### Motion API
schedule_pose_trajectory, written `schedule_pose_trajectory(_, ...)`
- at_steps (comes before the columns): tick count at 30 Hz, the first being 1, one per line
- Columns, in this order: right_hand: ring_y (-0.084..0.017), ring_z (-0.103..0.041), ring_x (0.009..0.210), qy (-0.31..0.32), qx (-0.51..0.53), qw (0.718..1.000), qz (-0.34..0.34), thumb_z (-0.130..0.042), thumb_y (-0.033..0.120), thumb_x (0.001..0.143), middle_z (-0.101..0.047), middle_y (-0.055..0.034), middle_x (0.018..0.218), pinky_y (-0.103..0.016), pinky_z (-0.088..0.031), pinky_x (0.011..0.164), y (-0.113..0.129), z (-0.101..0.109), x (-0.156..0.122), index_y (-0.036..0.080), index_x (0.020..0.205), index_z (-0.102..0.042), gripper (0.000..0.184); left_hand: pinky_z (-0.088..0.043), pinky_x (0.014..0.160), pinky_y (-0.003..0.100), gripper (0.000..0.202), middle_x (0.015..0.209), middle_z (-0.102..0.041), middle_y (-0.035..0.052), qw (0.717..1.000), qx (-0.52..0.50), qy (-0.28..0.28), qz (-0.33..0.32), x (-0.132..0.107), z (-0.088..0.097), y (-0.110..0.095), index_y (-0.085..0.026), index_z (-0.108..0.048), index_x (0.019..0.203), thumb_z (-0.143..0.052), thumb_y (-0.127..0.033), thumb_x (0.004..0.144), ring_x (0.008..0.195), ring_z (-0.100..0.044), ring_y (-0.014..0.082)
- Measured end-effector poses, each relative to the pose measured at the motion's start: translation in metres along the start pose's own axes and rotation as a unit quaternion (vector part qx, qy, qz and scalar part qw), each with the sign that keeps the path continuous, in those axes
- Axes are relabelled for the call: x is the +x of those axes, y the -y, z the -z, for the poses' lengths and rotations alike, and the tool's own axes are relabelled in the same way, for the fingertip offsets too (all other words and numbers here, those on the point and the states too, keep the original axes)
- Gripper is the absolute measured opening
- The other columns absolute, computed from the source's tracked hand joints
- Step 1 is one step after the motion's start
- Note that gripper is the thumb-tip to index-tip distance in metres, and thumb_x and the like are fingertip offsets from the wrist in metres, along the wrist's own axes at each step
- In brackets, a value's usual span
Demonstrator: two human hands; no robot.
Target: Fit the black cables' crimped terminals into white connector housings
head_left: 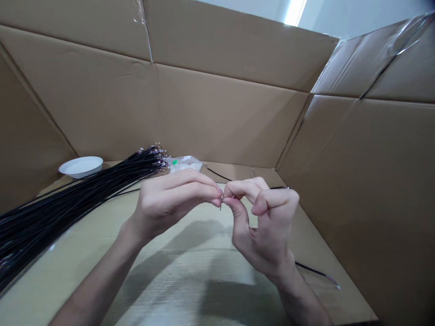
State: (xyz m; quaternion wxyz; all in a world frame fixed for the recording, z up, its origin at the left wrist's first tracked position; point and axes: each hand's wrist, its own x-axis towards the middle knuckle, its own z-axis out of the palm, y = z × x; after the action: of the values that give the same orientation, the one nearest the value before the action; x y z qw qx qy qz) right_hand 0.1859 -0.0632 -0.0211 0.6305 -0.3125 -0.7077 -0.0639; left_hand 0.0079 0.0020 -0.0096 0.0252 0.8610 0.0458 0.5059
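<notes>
In the head view both hands meet at the middle, above the table. My left hand (173,194) comes in from the left with its fingers held together, and thumb and fingertips pinch a tiny wire-like piece (220,204). My right hand (268,213) pinches at the same spot between thumb and forefinger, its other fingers curled. A bit of the piece pokes out below the fingertips; its exact kind is too small to make out. Behind the right hand runs a thin black cable (217,174), partly hidden.
A thick bundle of black cables (78,199) with bare coloured wire ends lies at the left. Behind it stand a white bowl (81,166) and a clear plastic bag (185,164). Another black cable piece (311,269) lies right. Cardboard walls (231,113) enclose the table.
</notes>
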Motion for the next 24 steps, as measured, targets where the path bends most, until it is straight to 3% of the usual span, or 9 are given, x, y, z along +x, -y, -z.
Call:
schedule_pose_trajectory(3,-0.008,-0.063,0.079,0.011,-0.011,1.000,-0.002,-0.055,-0.009,0.087,-0.067,0.0025,0.082,-0.018,-0.059,0.071,0.001,0.002,-0.001,0.021,0.081,-0.032,0.038,-0.061,0.079,0.020,0.022,0.102,-0.076,0.0039,1.000,-0.018,0.013,0.011,-0.002,-0.002,-0.001,-0.018,-0.075,0.105,-0.072,-0.004,0.089,0.089,-0.074,0.0114)
schedule_pose_trajectory(7,-0.011,-0.070,0.085,0.011,0.038,0.999,-0.009,-0.060,-0.009,0.087,-0.069,0.0031,0.086,-0.024,-0.061,0.074,0.003,0.001,0.001,0.023,0.087,-0.034,0.042,-0.061,0.079,0.018,0.019,0.097,-0.077,0.0042,0.999,-0.027,-0.022,-0.001,0.000,-0.003,0.001,-0.015,-0.077,0.100,-0.072,-0.002,0.087,0.086,-0.074,0.0102)
schedule_pose_trajectory(11,-0.012,-0.071,0.080,-0.037,0.157,0.981,-0.108,-0.072,-0.002,0.087,-0.070,0.0032,0.089,-0.030,-0.060,0.077,-0.001,0.007,0.004,0.025,0.109,-0.043,0.045,-0.061,0.083,0.015,0.025,0.094,-0.078,0.0043,0.996,-0.048,-0.077,-0.018,0.004,-0.003,0.007,-0.013,-0.078,0.096,-0.075,0.006,0.082,0.088,-0.075,0.0089)
schedule_pose_trajectory(14,-0.013,-0.067,0.085,0.035,0.156,0.969,-0.188,-0.084,0.014,0.084,-0.074,0.0006,0.098,-0.029,-0.056,0.075,-0.011,0.021,0.009,0.024,0.117,-0.051,0.048,-0.062,0.083,0.015,0.029,0.094,-0.079,0.0033,0.993,-0.066,-0.101,-0.011,0.004,-0.005,0.012,-0.015,-0.080,0.098,-0.078,0.007,0.079,0.088,-0.076,0.0089)
schedule_pose_trajectory(18,-0.009,-0.063,0.080,0.148,0.139,0.955,-0.216,-0.082,0.026,0.089,-0.074,0.0023,0.094,-0.024,-0.053,0.073,-0.019,0.035,0.014,0.021,0.100,-0.071,0.016,-0.064,0.081,0.014,0.034,0.097,-0.080,0.0023,0.991,-0.079,-0.109,-0.002,0.003,-0.007,0.017,-0.020,-0.082,0.103,-0.078,0.004,0.080,0.087,-0.077,0.0087)
schedule_pose_trajectory(21,-0.006,-0.061,0.076,0.155,0.138,0.960,-0.190,-0.075,0.021,0.095,-0.074,0.0044,0.088,-0.020,-0.051,0.070,-0.018,0.034,0.016,0.021,0.095,-0.075,0.001,-0.064,0.081,0.014,0.034,0.097,-0.080,0.0009,0.990,-0.082,-0.115,0.002,0.002,-0.008,0.018,-0.024,-0.082,0.105,-0.079,0.001,0.082,0.086,-0.077,0.0085)
schedule_pose_trajectory(24,-0.006,-0.058,0.074,0.160,0.120,0.964,-0.172,-0.073,0.019,0.096,-0.071,0.0054,0.084,-0.021,-0.047,0.068,-0.015,0.030,0.016,0.020,0.093,-0.074,0.003,-0.064,0.081,0.014,0.038,0.097,-0.080,-0.0004,0.990,-0.088,-0.113,0.004,0.002,-0.009,0.018,-0.028,-0.081,0.109,-0.079,-0.001,0.083,0.086,-0.077,0.0082)
